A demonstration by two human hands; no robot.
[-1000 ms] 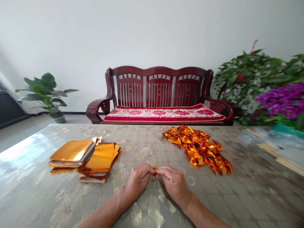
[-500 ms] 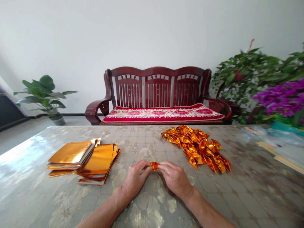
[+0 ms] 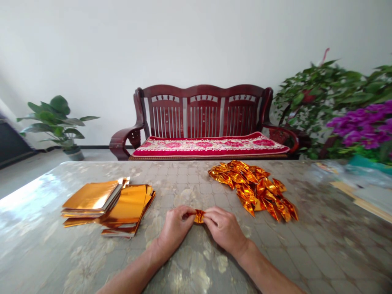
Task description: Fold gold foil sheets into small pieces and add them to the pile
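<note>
Orange foil (image 3: 199, 217) is spanning sideways over the desk (image 3: 171, 175), its long axis running from the left hand (image 3: 176, 223), pinching one end, to the equally near right hand (image 3: 226, 228), pinching the other.

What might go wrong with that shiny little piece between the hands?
The foil piece, pinched between the left hand and right hand, looks creased, so a hard pull might tear it. The loose foil sheets on the left lie unevenly, so a bump could scatter them.
</note>
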